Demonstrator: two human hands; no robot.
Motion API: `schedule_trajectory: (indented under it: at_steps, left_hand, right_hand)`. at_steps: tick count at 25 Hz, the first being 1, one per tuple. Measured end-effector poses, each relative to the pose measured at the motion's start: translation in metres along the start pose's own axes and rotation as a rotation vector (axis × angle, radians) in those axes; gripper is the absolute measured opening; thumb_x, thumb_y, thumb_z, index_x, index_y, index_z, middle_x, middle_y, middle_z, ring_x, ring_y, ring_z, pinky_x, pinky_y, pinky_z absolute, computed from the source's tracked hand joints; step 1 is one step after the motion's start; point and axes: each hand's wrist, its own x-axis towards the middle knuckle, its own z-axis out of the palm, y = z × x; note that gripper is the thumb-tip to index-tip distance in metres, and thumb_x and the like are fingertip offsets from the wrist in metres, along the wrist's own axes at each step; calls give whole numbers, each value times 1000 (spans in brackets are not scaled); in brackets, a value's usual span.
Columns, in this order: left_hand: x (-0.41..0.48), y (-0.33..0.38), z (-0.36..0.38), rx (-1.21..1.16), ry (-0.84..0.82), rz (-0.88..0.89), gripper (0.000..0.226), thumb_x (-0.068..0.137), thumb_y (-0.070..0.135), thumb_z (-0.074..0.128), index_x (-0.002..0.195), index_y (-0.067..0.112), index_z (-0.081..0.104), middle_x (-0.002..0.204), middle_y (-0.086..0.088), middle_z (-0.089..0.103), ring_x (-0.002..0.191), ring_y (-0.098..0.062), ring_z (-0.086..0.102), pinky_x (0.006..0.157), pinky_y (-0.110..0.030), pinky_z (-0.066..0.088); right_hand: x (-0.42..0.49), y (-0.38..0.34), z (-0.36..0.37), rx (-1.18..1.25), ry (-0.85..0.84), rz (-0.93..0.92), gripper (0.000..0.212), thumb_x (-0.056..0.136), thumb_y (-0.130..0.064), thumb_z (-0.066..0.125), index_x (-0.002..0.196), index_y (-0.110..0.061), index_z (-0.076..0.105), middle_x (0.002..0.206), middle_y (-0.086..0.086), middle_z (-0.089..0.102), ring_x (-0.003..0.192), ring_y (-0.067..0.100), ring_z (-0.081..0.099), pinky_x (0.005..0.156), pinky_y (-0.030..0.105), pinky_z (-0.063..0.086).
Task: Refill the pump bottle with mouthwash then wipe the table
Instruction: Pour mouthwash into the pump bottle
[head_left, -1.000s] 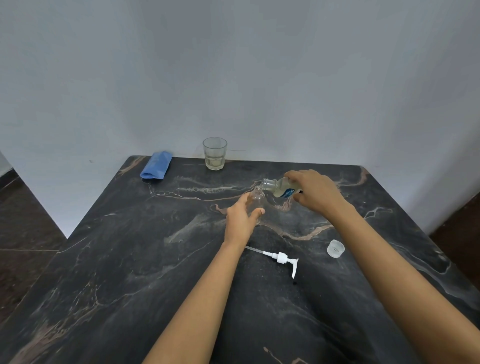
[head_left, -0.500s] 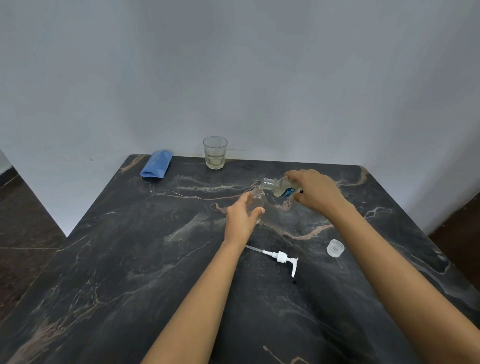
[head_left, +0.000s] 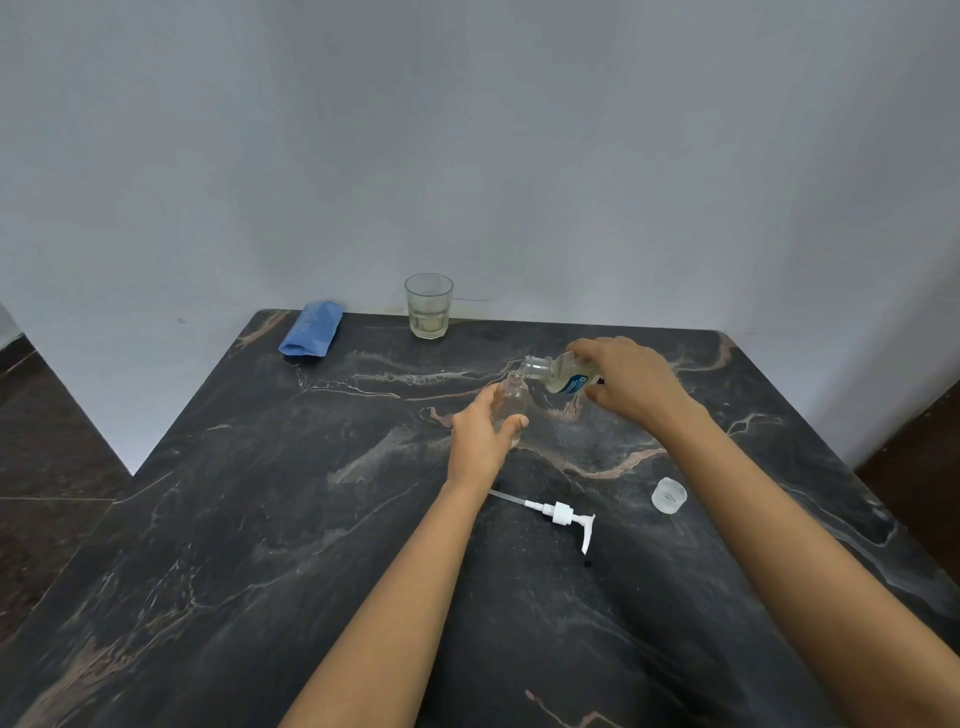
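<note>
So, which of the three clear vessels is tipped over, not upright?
The mouthwash bottle with the blue label, gripped by the right hand. The pump bottle in the left hand and the glass stand upright.

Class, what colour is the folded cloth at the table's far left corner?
Blue; the cloth shows clearly in the head view.

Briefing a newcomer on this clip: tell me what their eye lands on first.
Mid-table, the right hand tips the mouthwash bottle, mouth to the neck of the clear pump bottle, which the left hand grips. Nearer the person lie the white pump head and a clear cap; at the far edge sit a blue cloth and a glass.
</note>
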Motion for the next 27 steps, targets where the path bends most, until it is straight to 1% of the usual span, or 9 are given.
schedule_trajectory:
  at_steps: [3,7,10,16,21,25,27]
  left_hand:
    - [0,0,0,5,0,6,46,84,13,73,127,15,58,128,-1,63,120,-9,56,104,-29,44]
    - [0,0,0,13,5,6,44,84,14,73,126,17,59,126,0,64,119,-9,57,103,-28,44]
    - [0,0,0,5,2,2,42,84,14,73,125,17,60,125,1,64,118,-8,57,104,-30,45]
    - [0,-1,0,9,0,-8,45,84,16,74,126,16,60,124,1,65,117,-10,58,104,-33,46]
    - [0,-1,0,40,-2,-21,48,85,20,73,130,16,57,124,-2,65,119,-15,57,103,-35,46]
    - [0,-1,0,43,2,-13,47,85,20,73,128,17,57,122,0,66,117,-14,58,101,-32,46]
    - [0,-1,0,46,-1,-11,48,85,21,73,130,17,56,123,-1,65,118,-15,58,102,-34,46]
  right_hand:
    - [1,0,0,-6,-6,0,44,84,-17,63,126,-26,51,121,0,63,109,25,56,80,41,50]
    - [2,0,0,-13,-11,-5,44,84,-17,63,126,-26,50,121,0,62,110,25,56,79,40,48]
    - [1,0,-1,-19,-11,-9,45,84,-16,62,126,-26,50,121,-1,62,109,24,56,78,38,48]
    - [3,0,-2,-37,-6,-17,46,85,-17,62,128,-26,49,120,-1,62,109,24,56,74,36,45]
    - [2,0,-3,-47,0,-25,44,85,-18,63,127,-26,50,119,-1,63,108,24,57,75,37,48]
    - [3,0,-3,-38,6,-25,44,85,-18,63,126,-26,50,119,-1,63,108,24,57,76,38,49]
    - [2,0,-3,-35,8,-26,45,85,-18,63,127,-26,50,120,-1,63,108,24,57,77,39,50]
